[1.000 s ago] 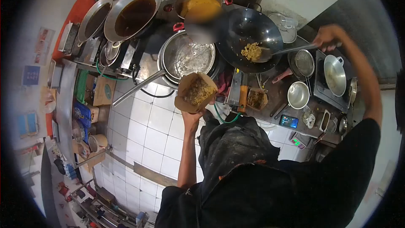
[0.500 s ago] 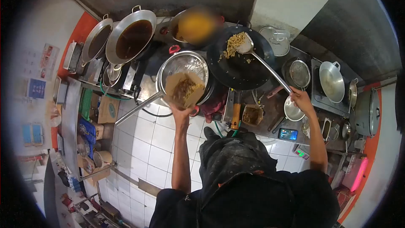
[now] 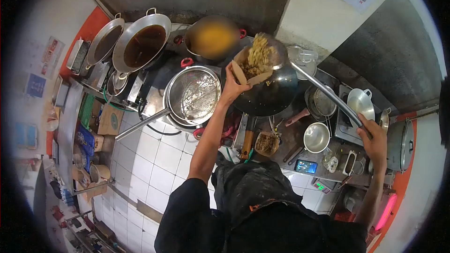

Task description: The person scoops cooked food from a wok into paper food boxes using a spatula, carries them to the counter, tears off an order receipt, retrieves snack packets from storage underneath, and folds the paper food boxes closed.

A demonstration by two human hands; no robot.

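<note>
My left hand (image 3: 232, 86) grips an open brown paper food box (image 3: 239, 71), holding it over the left part of the black wok (image 3: 269, 100). Dark brown crumbly food lies inside the box. Closed around the long metal handle of a wok spatula (image 3: 323, 89) is my right hand (image 3: 374, 138). The spatula's head is raised at the box's right edge, and a yellowish heap of chopped food (image 3: 261, 52) is at its tip, over the box. The head is somewhat blurred. A few bits of food remain in the wok below.
A large strainer (image 3: 194, 96) rests over a pot left of the wok. Pans of dark liquid (image 3: 146, 44) stand further left. A second filled paper box (image 3: 267, 144), a knife (image 3: 248, 143), a saucepan (image 3: 317, 137) and a phone (image 3: 306, 166) lie nearer me.
My left hand has carried the paper box from above the strainer rightward to the wok. The spatula, with food on it, has risen from the wok to the box.
</note>
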